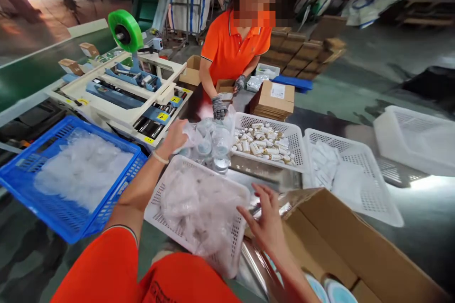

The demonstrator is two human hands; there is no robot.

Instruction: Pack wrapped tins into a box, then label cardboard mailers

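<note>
My left hand (177, 135) reaches out past the near basket, its fingers closed on a clear plastic bag (192, 133). Beside that bag stand clear wrapped jars or cups (221, 144) in a cluster; the plastic blurs their shapes. My right hand (266, 220) is held with fingers apart and nothing in it, over the gap between the near basket and an open cardboard box (330, 218). Between my arms sits a white perforated basket (153, 202) heaped with crumpled clear plastic bags (199, 201). Round pale-blue lids (339, 291) show inside the cardboard box.
Across the table, a co-worker in an orange shirt (234, 42) handles a small box with gloved hands. White baskets hold small bottles (263, 142) and white packets (325, 165). A blue crate (131, 151) and a tape machine (124, 90) stand left.
</note>
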